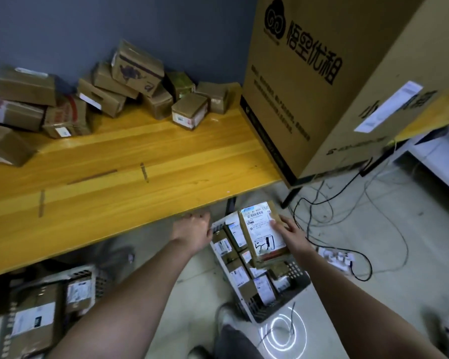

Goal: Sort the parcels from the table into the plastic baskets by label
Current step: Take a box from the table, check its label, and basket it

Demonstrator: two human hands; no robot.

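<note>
1. Head view, 5 o'clock of centre: the right hand [289,233] holds a brown parcel [263,233] with a white shipping label on top; its thumb lies on the label and the fingers curl round the parcel's right edge.
2. That parcel sits just above the packed boxes in a plastic basket [293,288] on the floor, at 5 o'clock; whether it already rests on them I cannot tell.
3. At 6 o'clock the left hand [193,230] reaches toward the basket's far-left rim, beside the table's front edge. Its fingertips are blurred and turned away, so I cannot tell whether they are spread or curled, nor whether they touch the rim.
4. A second plastic basket [3,330] stands at 8 o'clock on the floor, with labelled boxes inside.
5. On the wooden table [130,177], from 9 to 12 o'clock, a loose heap of small cardboard parcels [130,81] lies against the blue wall.
6. At 1 to 2 o'clock a tall printed carton [309,81] stands at the table's right end.
7. Cables [347,203] trail over the floor at 3 to 4 o'clock.
</note>
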